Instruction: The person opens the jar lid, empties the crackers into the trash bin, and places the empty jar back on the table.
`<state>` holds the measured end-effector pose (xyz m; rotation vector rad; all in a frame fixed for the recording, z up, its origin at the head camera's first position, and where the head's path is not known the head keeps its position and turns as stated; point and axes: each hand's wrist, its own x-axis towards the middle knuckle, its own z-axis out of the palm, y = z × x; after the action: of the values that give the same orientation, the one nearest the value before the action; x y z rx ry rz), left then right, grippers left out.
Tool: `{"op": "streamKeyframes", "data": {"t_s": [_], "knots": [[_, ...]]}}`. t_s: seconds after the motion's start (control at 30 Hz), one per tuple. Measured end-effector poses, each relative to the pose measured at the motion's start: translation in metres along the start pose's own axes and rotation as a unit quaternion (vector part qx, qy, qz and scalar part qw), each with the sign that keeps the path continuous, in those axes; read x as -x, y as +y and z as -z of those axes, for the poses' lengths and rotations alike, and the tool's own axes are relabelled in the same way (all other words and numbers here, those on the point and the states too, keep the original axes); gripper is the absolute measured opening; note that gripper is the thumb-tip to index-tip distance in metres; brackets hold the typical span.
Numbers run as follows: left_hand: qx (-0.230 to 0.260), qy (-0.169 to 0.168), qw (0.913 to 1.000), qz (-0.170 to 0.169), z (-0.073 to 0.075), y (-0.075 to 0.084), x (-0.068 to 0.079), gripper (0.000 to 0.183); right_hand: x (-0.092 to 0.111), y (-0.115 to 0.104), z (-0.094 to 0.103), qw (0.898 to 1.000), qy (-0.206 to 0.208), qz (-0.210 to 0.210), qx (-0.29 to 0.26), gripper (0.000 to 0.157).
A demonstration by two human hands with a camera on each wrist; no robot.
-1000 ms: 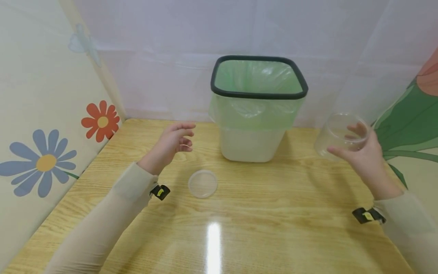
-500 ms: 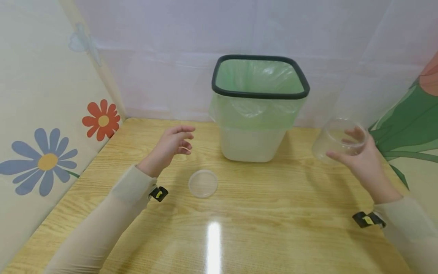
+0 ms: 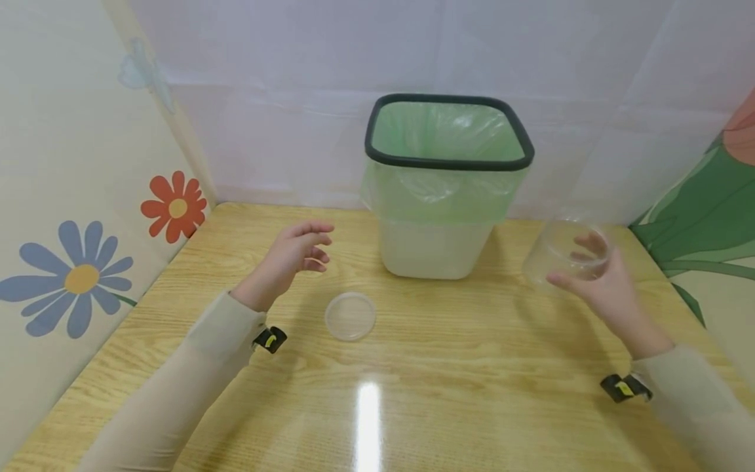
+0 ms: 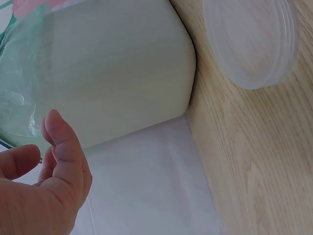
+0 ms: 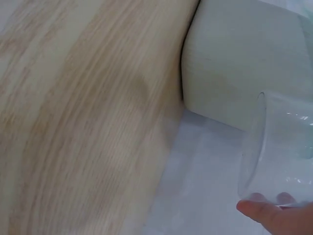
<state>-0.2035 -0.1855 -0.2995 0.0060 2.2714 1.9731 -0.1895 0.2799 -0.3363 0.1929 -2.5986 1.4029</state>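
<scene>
A clear plastic jar (image 3: 538, 262) is held in my right hand (image 3: 618, 295), thumb on its near side and fingers around the far side. It is tilted and stands to the right of the bin. In the right wrist view the jar (image 5: 279, 152) overlaps the bin's wall, fingertips along its lower side. My left hand (image 3: 287, 257) hovers over the table's left part with fingers loosely bent and nothing in them. A round clear lid (image 3: 350, 317) lies flat on the table, nearer to me than that hand; the left wrist view shows its ridged edge.
A whitish bin (image 3: 433, 249) with a black rim and a green liner bag (image 3: 448, 190) stands at the back centre of the wooden table (image 3: 472, 393). A white sheet (image 3: 283, 131) hangs behind it. Flower-patterned panels (image 3: 79, 278) flank both sides.
My right hand has brought the jar lower and to the left, closer to the bin. The left hand has sunk slightly. The lid and bin have stayed put.
</scene>
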Motion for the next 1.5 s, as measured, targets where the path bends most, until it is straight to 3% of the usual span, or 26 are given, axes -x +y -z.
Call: {"op": "streamKeyframes", "data": {"t_s": [0.23, 1.2, 1.5], "knots": [[0.0, -0.006, 1.0, 0.0, 0.001, -0.002, 0.001, 0.033, 0.001, 0.003, -0.005, 1.0, -0.014, 0.012, -0.01, 0.097], [-0.076, -0.022, 0.9968, 0.012, 0.009, -0.013, 0.003, 0.041, 0.009, 0.011, -0.019, 0.999, -0.026, 0.025, -0.011, 0.098], [-0.109, -0.05, 0.9928, 0.006, 0.011, -0.019, 0.003, 0.037, 0.01, 0.015, -0.025, 0.999, -0.029, 0.023, -0.012, 0.097]]}}
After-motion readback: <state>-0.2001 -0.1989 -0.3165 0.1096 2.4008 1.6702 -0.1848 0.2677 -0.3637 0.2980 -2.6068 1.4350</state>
